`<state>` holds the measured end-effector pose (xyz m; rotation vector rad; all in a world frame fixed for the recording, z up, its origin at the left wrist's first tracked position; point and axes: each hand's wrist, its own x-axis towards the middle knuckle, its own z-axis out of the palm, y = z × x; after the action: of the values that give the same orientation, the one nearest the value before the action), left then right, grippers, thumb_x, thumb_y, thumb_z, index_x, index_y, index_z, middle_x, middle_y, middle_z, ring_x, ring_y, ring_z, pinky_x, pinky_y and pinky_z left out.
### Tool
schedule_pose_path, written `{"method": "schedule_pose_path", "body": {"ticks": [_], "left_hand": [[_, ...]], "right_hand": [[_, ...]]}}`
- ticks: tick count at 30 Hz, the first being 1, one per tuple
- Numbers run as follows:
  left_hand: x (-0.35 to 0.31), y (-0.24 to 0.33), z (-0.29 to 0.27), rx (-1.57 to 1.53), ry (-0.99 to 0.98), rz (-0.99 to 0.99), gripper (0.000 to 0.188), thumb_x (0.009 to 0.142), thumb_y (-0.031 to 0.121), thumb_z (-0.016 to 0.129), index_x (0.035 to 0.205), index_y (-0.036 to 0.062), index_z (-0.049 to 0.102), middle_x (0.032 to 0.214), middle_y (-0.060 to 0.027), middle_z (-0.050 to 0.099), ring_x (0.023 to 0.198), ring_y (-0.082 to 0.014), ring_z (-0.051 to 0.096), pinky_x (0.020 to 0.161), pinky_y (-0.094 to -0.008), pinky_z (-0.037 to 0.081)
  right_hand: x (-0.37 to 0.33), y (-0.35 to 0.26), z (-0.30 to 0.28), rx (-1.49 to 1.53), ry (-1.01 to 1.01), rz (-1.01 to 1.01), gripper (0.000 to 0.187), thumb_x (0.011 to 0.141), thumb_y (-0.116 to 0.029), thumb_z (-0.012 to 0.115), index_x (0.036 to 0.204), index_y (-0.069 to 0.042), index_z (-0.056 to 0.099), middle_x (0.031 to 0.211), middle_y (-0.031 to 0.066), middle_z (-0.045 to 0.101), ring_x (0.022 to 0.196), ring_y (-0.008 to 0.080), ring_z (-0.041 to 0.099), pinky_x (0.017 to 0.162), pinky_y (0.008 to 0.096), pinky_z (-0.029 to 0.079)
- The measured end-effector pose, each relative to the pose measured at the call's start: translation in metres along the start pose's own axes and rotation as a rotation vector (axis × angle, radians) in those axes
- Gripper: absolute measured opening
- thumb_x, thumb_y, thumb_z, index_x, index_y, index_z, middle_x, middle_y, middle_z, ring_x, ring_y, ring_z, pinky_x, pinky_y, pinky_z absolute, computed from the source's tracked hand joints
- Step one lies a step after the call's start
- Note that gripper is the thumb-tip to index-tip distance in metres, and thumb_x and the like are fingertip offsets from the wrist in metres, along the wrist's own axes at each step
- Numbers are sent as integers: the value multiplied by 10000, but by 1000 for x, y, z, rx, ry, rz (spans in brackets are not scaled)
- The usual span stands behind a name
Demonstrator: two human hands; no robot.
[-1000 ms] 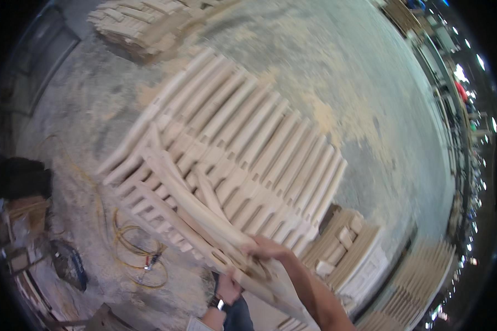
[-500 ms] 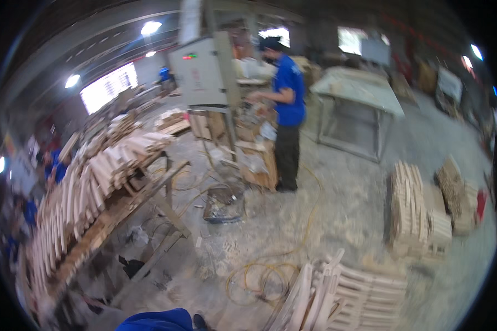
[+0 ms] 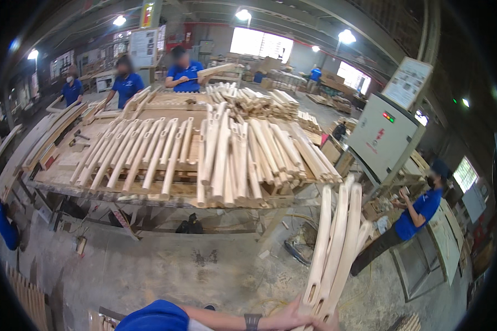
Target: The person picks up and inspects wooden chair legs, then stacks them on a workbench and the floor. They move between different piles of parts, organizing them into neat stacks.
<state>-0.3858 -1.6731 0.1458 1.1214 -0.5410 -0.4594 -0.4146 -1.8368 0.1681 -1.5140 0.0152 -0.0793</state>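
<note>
A bundle of several pale wooden chair-leg-like bars [image 3: 337, 237], with slots near their ends, stands tilted up at the lower right. My left hand [image 3: 290, 319] is closed round its lower end; a dark watch [image 3: 253, 321] is on that wrist. Beside it, my right hand [image 3: 328, 323] also grips the bundle, mostly cut off by the lower edge. Ahead is a wooden workbench [image 3: 143, 194] with rows of similar slotted bars [image 3: 165, 160] laid side by side. A heap of bars [image 3: 270, 154] lies on its right part.
Three people in blue shirts [image 3: 185, 74] stand beyond the bench. To the right, another person [image 3: 419, 212] works beside a grey electrical cabinet [image 3: 384, 135]. A glass-topped table [image 3: 444, 237] stands behind. Tools [image 3: 80, 138] lie on the bench's left. Stacked wooden parts [image 3: 27, 295] sit at lower left.
My view has swung left toward the workbench. Both hands have come into sight, holding a raised bundle of wooden bars; earlier, stacks of bars lay on the floor at the lower right.
</note>
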Motion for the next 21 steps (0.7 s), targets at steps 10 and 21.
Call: {"method": "schedule_pose_path", "body": {"ticks": [10,21], "left_hand": [[130,194,-211,26,166,209,896,818,171,704,1489,-2,137,1374,-171,454,1245,-254,484,1045,-369,419],[263,266,-428,-233,306,124,246,871,177,598,1022,-8,657,966,-90,688,851,-167,673,789,-309,571]], "right_hand": [[265,-109,142,-9,-330,-163,861,634,-331,828,1333,1,449,1182,110,599,1058,206,600,912,343,495],[560,-70,260,326,-654,102,480,846,-231,689,1212,58,575,1069,115,666,897,188,667,814,296,555]]}}
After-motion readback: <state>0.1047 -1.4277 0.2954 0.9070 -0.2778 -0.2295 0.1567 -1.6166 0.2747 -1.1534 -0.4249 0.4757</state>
